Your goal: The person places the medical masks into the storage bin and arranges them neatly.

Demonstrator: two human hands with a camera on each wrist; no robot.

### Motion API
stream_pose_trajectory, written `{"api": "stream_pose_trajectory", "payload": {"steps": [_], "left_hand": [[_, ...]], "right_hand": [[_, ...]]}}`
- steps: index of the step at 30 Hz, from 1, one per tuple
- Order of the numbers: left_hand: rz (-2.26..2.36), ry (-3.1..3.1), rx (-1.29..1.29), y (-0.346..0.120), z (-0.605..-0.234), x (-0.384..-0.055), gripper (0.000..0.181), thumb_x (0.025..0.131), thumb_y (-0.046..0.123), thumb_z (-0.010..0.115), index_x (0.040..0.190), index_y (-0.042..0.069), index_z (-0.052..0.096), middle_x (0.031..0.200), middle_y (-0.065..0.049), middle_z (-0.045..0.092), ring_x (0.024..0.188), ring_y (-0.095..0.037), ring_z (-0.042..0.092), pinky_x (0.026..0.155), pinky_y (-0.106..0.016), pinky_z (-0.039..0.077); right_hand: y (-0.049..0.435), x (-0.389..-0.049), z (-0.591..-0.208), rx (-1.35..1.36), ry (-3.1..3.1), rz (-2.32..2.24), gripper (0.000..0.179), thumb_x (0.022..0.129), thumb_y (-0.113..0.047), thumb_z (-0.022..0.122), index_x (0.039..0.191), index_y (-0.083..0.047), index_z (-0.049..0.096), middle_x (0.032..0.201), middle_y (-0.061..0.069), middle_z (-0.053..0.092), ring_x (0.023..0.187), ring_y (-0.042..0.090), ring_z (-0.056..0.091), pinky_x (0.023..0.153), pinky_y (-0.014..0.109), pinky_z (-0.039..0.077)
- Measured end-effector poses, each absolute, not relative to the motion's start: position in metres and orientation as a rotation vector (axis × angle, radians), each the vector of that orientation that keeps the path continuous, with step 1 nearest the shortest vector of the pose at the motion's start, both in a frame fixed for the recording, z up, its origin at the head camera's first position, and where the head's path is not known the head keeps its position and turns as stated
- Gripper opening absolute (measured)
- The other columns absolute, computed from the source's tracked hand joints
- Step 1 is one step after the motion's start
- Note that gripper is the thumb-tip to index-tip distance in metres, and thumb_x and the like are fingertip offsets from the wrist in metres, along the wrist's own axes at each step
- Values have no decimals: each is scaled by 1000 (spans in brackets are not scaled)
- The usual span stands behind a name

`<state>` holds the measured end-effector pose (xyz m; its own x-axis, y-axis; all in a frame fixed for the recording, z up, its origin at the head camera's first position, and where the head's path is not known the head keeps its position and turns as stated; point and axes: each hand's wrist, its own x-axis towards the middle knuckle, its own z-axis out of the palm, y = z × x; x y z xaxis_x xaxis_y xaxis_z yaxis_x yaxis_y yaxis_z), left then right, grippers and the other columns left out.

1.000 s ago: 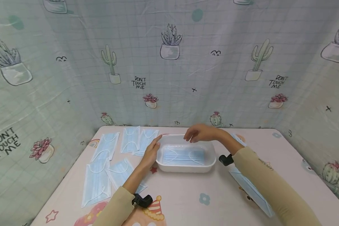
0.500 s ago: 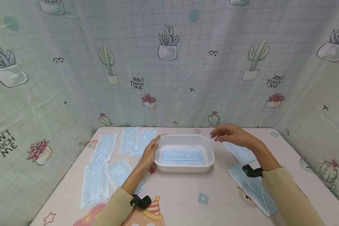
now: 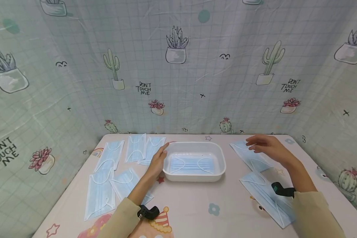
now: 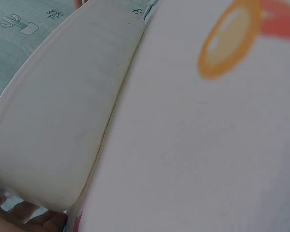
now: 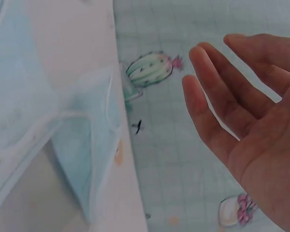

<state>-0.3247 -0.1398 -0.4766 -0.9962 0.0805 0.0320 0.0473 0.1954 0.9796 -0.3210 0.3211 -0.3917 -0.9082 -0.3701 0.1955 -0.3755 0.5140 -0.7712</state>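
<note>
My left hand [image 3: 157, 161] rests against the left end of a white plastic box [image 3: 193, 178], its fingers [image 4: 21, 212] lying along the outer wall below the rim. Blue pleated face masks [image 3: 192, 165] lie flat inside the box, ear loops on top. To the right of the box, my right hand [image 3: 267, 147] hovers over a face mask [image 3: 241, 148], its fingers loosely bent and holding nothing. Another face mask [image 3: 266, 198] lies nearer on the right, partly under the right forearm. The right wrist view shows the bare palm [image 5: 266, 159] and spread fingers.
Several more face masks [image 3: 102, 195] are spread on the left of the pale pink table [image 3: 190, 211], some beside the left forearm. A cactus-print curtain [image 3: 202, 76] stands behind the table and along both sides.
My right hand has moved right, from over the box to above the masks on the right, uncovering them. My left hand has stayed against the box, which keeps its place.
</note>
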Motion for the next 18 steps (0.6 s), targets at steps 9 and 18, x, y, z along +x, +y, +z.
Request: {"api": "stream_pose_trajectory", "payload": {"steps": [9, 18], "left_hand": [[1966, 2398, 116, -136, -478, -326, 49, 113, 30, 36, 161, 28, 37, 171, -9, 27, 160, -37, 18, 128, -63, 12], [1950, 2388, 63, -137, -474, -322, 48, 113, 32, 37, 160, 33, 37, 171, -7, 28, 160, -34, 19, 127, -63, 14]], "right_hand": [[355, -325, -413, 488, -2843, 1250, 39, 106, -16, 57, 138, 6, 56, 132, 31, 64, 101, 5, 70, 83, 17, 57], [371, -333, -433, 426, -2866, 1214, 37, 105, -14, 59, 136, 5, 59, 133, 30, 64, 112, 21, 68, 81, 13, 53]]}}
